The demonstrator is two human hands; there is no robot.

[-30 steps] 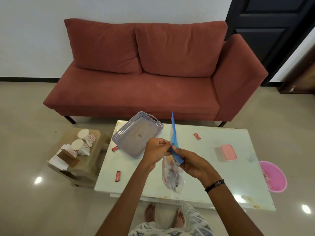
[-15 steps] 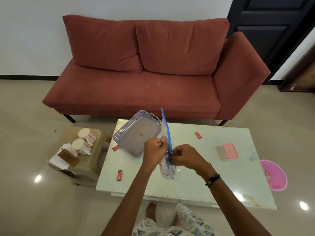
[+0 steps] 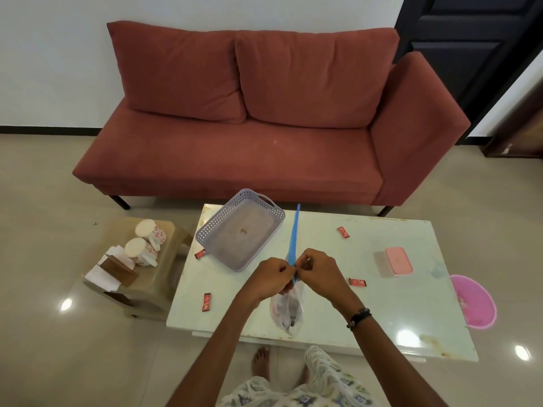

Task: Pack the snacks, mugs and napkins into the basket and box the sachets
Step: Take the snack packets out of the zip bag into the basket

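Over the white table (image 3: 382, 312), my left hand (image 3: 271, 277) and my right hand (image 3: 318, 271) pinch the blue zip strip of a clear snack bag (image 3: 288, 311) from either side. The strip sticks up past my fingers and the bag hangs below them. An empty grey basket (image 3: 205, 233) lies tilted at the table's far left corner. Several red sachets lie scattered: one (image 3: 343, 232) behind my hands, one (image 3: 358, 282) right of my right wrist, one (image 3: 207, 302) at the left. A small box with a pink lid (image 3: 398, 259) sits at the right.
A low side stool (image 3: 152, 289) left of the table carries two white floral mugs (image 3: 142, 251), a wooden napkin holder (image 3: 119, 270) and white napkins (image 3: 100, 274). A red sofa (image 3: 264, 142) stands behind the table. A pink basin (image 3: 476, 301) lies on the floor at the right.
My hands have closed in together along the blue strip at the bag's top. The view has shifted slightly; the bag hangs lower than half a second ago.
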